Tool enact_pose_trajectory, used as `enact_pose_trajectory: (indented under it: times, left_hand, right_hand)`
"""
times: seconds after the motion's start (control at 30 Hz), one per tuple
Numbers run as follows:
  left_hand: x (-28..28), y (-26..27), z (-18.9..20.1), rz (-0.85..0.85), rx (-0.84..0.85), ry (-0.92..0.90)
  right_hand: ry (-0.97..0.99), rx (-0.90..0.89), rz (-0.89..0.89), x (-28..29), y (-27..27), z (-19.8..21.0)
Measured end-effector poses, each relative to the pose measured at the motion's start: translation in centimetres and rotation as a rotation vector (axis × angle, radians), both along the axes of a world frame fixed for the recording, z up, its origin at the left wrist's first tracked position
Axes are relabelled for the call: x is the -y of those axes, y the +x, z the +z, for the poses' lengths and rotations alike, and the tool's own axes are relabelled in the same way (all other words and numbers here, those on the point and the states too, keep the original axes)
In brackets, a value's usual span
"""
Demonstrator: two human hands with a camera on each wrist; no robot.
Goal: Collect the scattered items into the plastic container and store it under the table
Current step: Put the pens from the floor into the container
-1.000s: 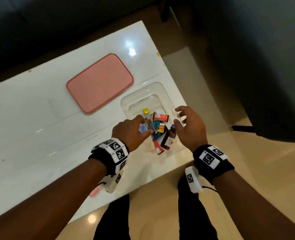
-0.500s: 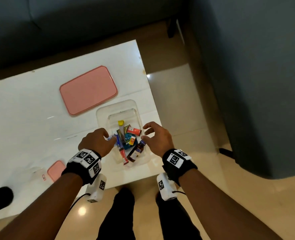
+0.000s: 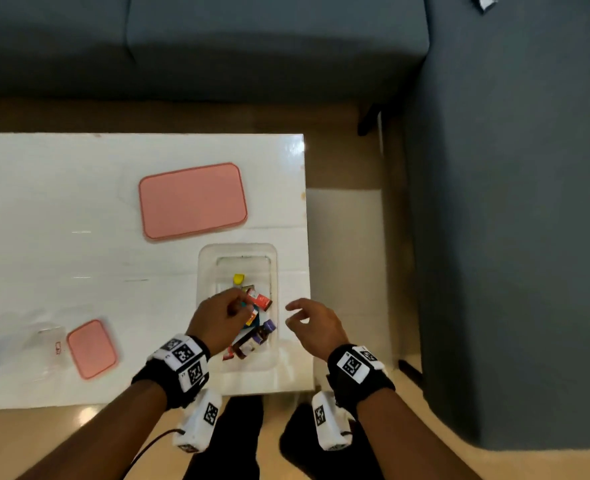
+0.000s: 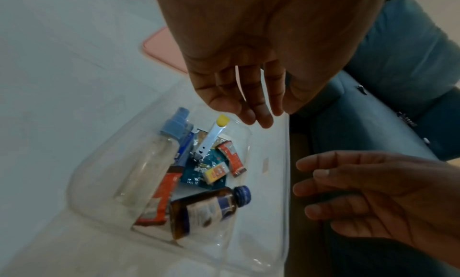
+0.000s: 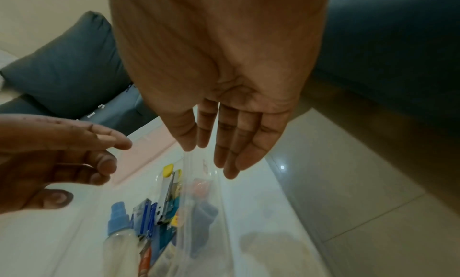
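Note:
The clear plastic container (image 3: pixel 202 271) stands near the white table's (image 3: pixel 61 209) right front corner. In it lie a clear spray bottle with a blue cap (image 4: pixel 154 157), a brown bottle (image 4: pixel 206 208), a yellow-capped tube (image 4: pixel 215 133), a red box (image 4: pixel 231 157), a red sachet (image 4: pixel 161 196) and a blue packet (image 4: pixel 196 173). My left hand (image 3: pixel 231 313) hovers over the container's near left part, fingers relaxed and holding nothing. My right hand (image 3: pixel 300 317) hangs beside the container's right wall above the table edge, its fingers (image 5: pixel 224 153) straight and empty.
A large pink lid (image 3: pixel 191 200) lies on the table behind the container. A small pink lid (image 3: pixel 91 348) and a small clear box (image 3: pixel 46 344) sit at front left. Grey sofas (image 3: pixel 511 237) stand behind and to the right, with tiled floor (image 3: pixel 345 244) between.
My left hand held a blue-capped thing over the container a second ago; now it holds nothing and the spray bottle lies inside. The right hand drew slightly right. The head view swung.

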State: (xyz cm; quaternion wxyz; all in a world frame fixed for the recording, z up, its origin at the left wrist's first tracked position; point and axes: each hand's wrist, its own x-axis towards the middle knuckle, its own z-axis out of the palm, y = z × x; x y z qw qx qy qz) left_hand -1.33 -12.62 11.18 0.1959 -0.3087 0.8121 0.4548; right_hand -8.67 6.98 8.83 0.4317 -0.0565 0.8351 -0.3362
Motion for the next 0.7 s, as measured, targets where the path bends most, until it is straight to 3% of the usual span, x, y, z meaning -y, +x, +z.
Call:
enact_pose_trajectory:
  times: [0.13, 0.23, 0.4, 0.53, 0.7]
  left_hand:
    - [-3.5, -2.7, 1.1, 0.052, -0.019, 0.14]
    - [-6.4, -6.1, 0.5, -0.001, -0.049, 0.089]
    - [-13.1, -14.9, -1.6, -0.126, -0.036, 0.058]
    - [-19.9, -24.2, -3.8, -0.119, -0.016, 0.106]
    - [-27.3, -37.3, -6.1, -0.214, -0.181, -0.004]
  right_hand:
    - [0.025, 0.003, 0.05, -3.3, -2.8, 0.7]
    - [0.024, -0.044, 0.075, -6.6, -7.3, 1.2]
    - [0.011, -0.097, 0.005, -14.2, -19.0, 0.4]
    - [0.082, -0.248, 0.057, -21.5, -30.3, -1.3]
    - [0.191, -0.472, 0.096, -28.9, -43.7, -2.7]
